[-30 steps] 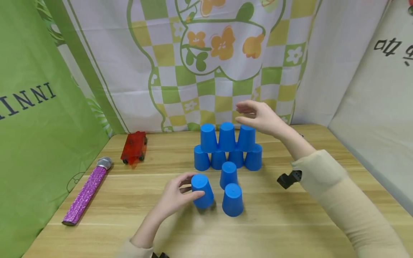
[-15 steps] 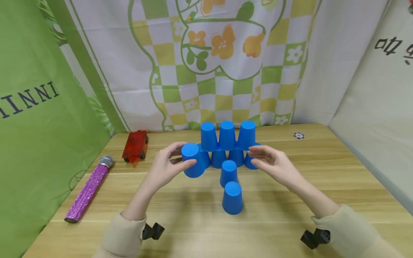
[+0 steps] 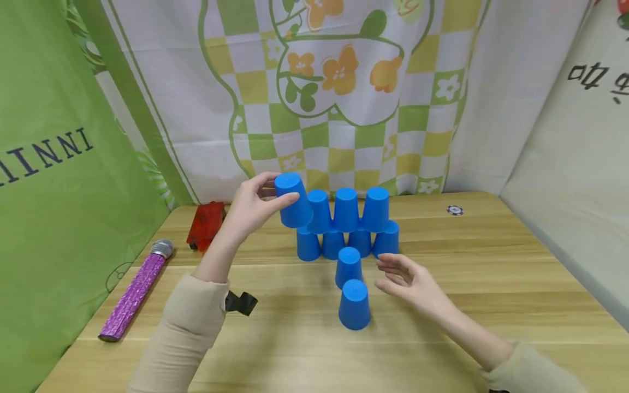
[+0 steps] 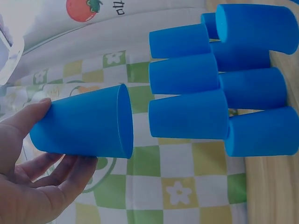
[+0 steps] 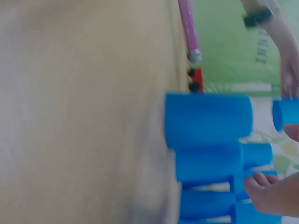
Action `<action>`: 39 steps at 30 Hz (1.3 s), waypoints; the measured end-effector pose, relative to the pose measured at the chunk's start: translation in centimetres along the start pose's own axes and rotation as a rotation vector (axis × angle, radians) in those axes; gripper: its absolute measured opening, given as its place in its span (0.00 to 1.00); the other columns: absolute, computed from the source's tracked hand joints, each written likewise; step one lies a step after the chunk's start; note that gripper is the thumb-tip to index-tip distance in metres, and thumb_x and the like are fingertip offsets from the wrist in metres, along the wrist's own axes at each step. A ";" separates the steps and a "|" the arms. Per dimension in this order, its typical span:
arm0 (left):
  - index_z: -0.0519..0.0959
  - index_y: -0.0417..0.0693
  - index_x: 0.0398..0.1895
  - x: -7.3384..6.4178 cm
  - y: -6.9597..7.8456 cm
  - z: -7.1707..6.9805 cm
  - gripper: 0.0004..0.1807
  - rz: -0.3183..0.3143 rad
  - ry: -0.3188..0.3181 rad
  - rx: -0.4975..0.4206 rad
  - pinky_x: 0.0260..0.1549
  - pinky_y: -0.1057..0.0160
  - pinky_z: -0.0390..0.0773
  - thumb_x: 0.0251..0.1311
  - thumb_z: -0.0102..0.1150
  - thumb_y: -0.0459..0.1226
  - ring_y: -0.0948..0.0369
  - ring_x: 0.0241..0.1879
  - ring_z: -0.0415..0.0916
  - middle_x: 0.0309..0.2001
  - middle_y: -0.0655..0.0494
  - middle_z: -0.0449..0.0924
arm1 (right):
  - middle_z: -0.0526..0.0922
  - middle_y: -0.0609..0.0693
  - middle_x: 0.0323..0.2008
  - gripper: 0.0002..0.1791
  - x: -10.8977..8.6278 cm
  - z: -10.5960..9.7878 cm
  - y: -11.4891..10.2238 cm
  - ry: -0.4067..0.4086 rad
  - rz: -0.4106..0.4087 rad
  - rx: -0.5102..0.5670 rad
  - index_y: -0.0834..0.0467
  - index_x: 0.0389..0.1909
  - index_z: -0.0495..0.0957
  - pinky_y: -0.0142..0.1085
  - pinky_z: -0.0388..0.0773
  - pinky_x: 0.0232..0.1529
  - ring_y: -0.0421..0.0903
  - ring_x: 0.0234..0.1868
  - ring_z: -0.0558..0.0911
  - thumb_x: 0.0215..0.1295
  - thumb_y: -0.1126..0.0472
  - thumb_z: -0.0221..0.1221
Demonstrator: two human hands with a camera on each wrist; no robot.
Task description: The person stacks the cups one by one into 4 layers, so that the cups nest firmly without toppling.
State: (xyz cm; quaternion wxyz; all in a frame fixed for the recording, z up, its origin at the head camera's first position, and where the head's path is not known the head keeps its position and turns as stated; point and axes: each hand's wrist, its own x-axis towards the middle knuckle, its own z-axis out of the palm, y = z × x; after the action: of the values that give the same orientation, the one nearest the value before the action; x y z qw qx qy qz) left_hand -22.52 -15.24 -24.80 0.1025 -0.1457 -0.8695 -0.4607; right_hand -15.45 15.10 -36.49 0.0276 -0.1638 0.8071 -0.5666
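Note:
My left hand (image 3: 248, 210) grips a blue plastic cup (image 3: 297, 214), upside down and raised, at the left end of the stack's upper row. In the left wrist view that cup (image 4: 81, 123) sits between thumb and fingers, apart from the stacked ones. The stack has three upside-down cups on top, the middle one (image 3: 346, 210) among them, over a bottom row of several cups (image 3: 308, 245). Two single cups, one nearer (image 3: 354, 307) and one behind it (image 3: 348, 268), stand in front. My right hand (image 3: 415, 284) hovers to their right, fingers loosely bent, holding nothing.
A purple glittery microphone (image 3: 135, 295) lies at the table's left, with a red toy cart (image 3: 205, 224) behind it. A poker chip (image 3: 455, 210) lies at the back right of the wooden table (image 3: 491, 273). Patterned cloth (image 3: 339, 131) hangs behind.
My left hand picked the cup up from beside the front cups and carried it back and up to the stack. My right hand withdrew from above the upper row, down towards the front.

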 end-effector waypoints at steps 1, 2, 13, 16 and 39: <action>0.73 0.50 0.58 0.4 0.2 0.1 0.29 -0.001 0.000 0.003 0.49 0.50 0.79 0.55 0.64 0.51 0.51 0.53 0.77 0.53 0.49 0.78 | 0.71 0.68 0.59 0.29 -0.1 0.3 0.1 -0.001 0.006 0.007 0.70 0.62 0.63 0.42 0.72 0.61 0.62 0.62 0.71 0.63 0.62 0.59; 0.73 0.50 0.58 0.8 0.4 0.3 0.29 -0.004 0.002 0.006 0.49 0.50 0.80 0.55 0.64 0.52 0.51 0.53 0.77 0.53 0.49 0.78 | 0.70 0.68 0.60 0.31 -0.3 0.7 0.1 -0.004 0.010 0.012 0.70 0.62 0.62 0.43 0.71 0.61 0.62 0.62 0.71 0.63 0.62 0.60; 0.73 0.47 0.57 4.8 1.6 2.8 0.30 -0.015 0.026 0.005 0.49 0.52 0.79 0.54 0.64 0.51 0.51 0.53 0.76 0.54 0.46 0.78 | 0.70 0.66 0.61 0.36 -0.9 3.2 1.4 -0.063 0.044 0.041 0.69 0.63 0.61 0.45 0.68 0.64 0.61 0.63 0.70 0.57 0.59 0.65; 0.72 0.46 0.57 5.7 1.7 3.4 0.30 -0.015 0.031 -0.016 0.50 0.52 0.78 0.55 0.64 0.50 0.51 0.54 0.76 0.54 0.46 0.77 | 0.71 0.64 0.60 0.37 -0.9 3.7 1.6 -0.046 0.052 0.039 0.68 0.62 0.62 0.45 0.68 0.63 0.60 0.62 0.70 0.56 0.59 0.66; 0.72 0.45 0.56 7.7 1.7 6.6 0.29 -0.043 0.062 -0.008 0.53 0.53 0.77 0.55 0.64 0.50 0.52 0.54 0.75 0.53 0.46 0.77 | 0.74 0.66 0.55 0.32 -0.2 4.5 1.8 -0.071 0.038 0.028 0.70 0.59 0.65 0.49 0.72 0.60 0.62 0.59 0.73 0.57 0.59 0.65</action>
State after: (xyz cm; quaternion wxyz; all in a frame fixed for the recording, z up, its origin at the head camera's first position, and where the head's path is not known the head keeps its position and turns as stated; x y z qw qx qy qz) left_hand -29.46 -7.65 -24.74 0.1190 -0.1131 -0.8670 -0.4706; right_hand -14.69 11.62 -39.79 0.0694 -0.1681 0.8006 -0.5710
